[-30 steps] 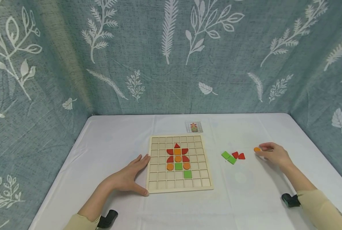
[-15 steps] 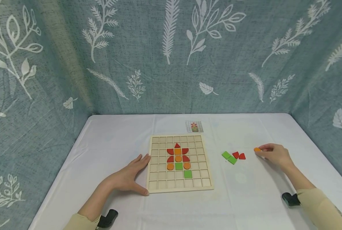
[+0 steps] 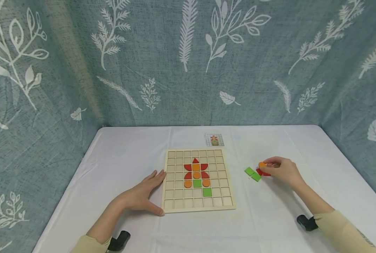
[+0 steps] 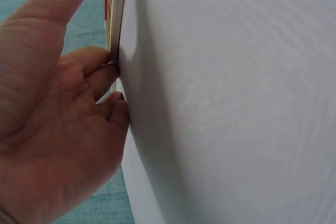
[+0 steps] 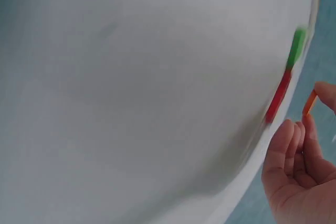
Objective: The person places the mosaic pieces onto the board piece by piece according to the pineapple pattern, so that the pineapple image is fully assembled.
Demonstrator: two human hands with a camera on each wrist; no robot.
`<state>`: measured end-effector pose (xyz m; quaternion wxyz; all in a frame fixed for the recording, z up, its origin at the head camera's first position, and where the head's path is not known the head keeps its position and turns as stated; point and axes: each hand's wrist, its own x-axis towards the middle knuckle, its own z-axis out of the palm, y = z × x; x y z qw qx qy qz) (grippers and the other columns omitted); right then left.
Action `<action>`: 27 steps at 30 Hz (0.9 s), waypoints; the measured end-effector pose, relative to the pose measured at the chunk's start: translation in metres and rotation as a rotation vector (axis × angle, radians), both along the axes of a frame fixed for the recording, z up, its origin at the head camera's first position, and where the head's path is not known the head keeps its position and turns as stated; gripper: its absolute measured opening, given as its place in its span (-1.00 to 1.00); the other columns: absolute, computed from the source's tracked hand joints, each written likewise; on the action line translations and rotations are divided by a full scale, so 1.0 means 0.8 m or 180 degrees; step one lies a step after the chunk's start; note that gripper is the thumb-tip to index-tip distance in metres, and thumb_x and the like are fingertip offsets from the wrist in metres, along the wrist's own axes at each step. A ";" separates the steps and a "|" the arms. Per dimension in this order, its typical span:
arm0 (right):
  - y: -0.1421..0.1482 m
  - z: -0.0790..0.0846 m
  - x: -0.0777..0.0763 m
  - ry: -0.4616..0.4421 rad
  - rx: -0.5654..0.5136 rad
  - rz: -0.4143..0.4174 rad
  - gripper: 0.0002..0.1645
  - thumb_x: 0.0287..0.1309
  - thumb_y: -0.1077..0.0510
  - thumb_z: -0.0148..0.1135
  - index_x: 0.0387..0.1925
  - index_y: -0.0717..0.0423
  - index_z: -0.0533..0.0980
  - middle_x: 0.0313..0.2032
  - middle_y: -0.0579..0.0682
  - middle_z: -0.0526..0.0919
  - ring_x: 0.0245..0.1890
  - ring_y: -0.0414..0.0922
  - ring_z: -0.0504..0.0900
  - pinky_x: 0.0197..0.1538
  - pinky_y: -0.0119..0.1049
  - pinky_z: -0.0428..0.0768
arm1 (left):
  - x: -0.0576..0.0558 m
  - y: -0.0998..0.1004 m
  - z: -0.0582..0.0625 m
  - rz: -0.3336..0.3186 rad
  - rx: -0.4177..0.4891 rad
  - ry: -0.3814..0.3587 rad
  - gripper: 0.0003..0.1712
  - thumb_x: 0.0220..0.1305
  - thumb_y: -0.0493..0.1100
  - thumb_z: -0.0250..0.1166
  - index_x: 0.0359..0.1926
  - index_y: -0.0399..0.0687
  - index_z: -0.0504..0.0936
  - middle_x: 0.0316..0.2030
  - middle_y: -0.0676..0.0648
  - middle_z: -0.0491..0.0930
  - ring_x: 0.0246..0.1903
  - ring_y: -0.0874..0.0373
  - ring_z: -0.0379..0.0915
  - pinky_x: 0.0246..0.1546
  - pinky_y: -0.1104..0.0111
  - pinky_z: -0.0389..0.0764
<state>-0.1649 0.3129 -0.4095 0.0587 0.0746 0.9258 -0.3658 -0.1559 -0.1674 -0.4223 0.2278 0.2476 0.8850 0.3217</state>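
My left hand (image 3: 140,194), fingers spread, rests against the left edge of a wooden grid board (image 3: 219,202); its thumb is at the near corner. In the left wrist view the fingertips meet the board's side edge (image 4: 119,14). Red, orange and green pieces stand in the board's cells as a flower-like figure, including an orange square (image 3: 196,167) and a green square (image 3: 207,192). Between thumb and finger, my right hand (image 3: 284,171) pinches an orange disc (image 5: 310,102), raised above the table. Below it, partly hidden, lie red pieces (image 3: 266,174).
Two green squares (image 3: 249,171) lie right of the board, beside the red pieces. Beyond the board's far edge is a small pattern card (image 3: 214,140) with a similar figure. The white-covered table (image 3: 124,147) ends at a patterned blue-green curtain (image 3: 162,105).
My right hand has carried the orange disc leftward, from the right side of the table to over the red pieces. My left hand stays at the board's edge.
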 end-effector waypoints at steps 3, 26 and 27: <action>-0.025 0.000 0.000 0.0046 -0.0075 0.0117 -0.49 0.08 -0.04 0.42 -0.06 0.25 0.60 -0.31 0.02 0.64 -0.37 -0.09 0.55 -0.36 -0.31 0.56 | 0.001 0.000 0.000 0.0006 0.0004 0.0002 0.43 -0.27 0.19 0.62 0.51 -0.22 0.00 0.52 -0.16 -0.09 0.49 -0.19 -0.37 0.36 -0.19 -0.08; -0.182 -0.014 0.009 0.0154 -0.0504 0.1247 -0.73 -0.04 0.08 0.50 -0.27 0.04 0.65 -0.48 -0.17 0.56 -0.46 -0.21 0.46 -0.39 -0.40 0.41 | 0.002 0.001 0.000 -0.0004 0.0002 0.0011 0.43 -0.24 0.19 0.61 0.51 -0.22 -0.02 0.52 -0.16 -0.10 0.49 -0.19 -0.38 0.36 -0.20 -0.08; -0.186 -0.016 0.009 0.0186 -0.0524 0.1341 -0.74 -0.03 0.08 0.50 -0.27 0.05 0.65 -0.47 -0.18 0.56 -0.47 -0.21 0.46 -0.40 -0.41 0.41 | 0.003 0.001 -0.001 -0.0004 0.0004 0.0018 0.43 -0.25 0.19 0.61 0.51 -0.23 -0.02 0.52 -0.16 -0.10 0.49 -0.19 -0.38 0.36 -0.20 -0.08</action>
